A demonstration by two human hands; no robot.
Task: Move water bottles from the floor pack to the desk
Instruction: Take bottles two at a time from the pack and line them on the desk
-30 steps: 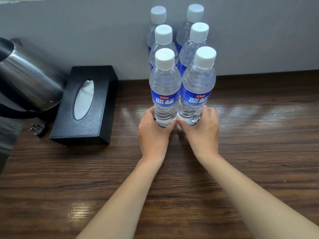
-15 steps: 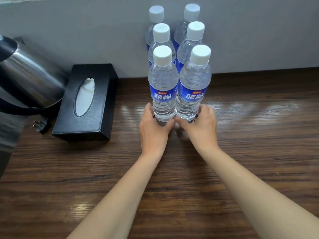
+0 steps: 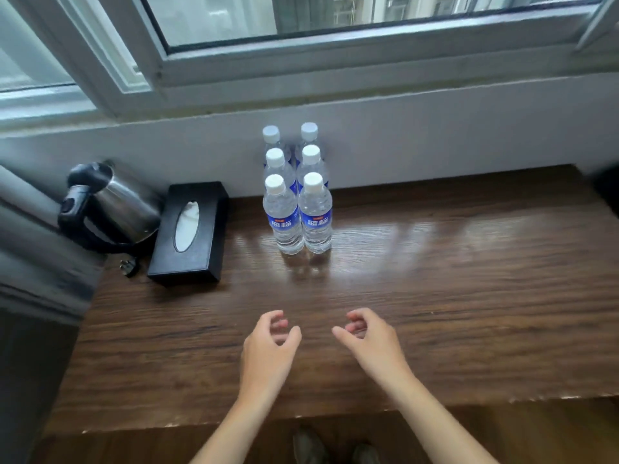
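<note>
Wood-grain bench [image 3: 435, 296] under a window [image 3: 335, 15], pale wall behind; view looks down from the person's head

Water bottles [image 3: 296, 195]: six upright on the bench, white caps on, two columns of three running back to the wall. Rear pair appears to stand against the wall. Front left bottle [image 3: 283, 217] and front right bottle [image 3: 315, 216] stand side by side, touching or nearly so; blue labels face the camera. None tilted, none fallen

Hands: both empty, hovering over the near part of the bench, well apart from the bottles. Left hand [image 3: 268, 349] has its fingers [image 3: 279, 324] loosely curled, apart from the thumb, gripping nothing. Right hand [image 3: 371, 343] the same, fingers [image 3: 356, 326] half curled and open

Outward: black tissue box [image 3: 189, 234] to the left of the bottles, near but not touching. Steel kettle [image 3: 110, 205] further left, just beside the box; a plug [image 3: 129, 266] lies in front of it. Shoes [image 3: 335, 448] on the floor below the bench edge

Progress (judgement): six bottles delivered and neatly grouped. Floor pack not in view, so cannot tell how many bottles remain. If any do, next step is likely a return to the pack; bench has bare room in front of and to the right of the group
</note>
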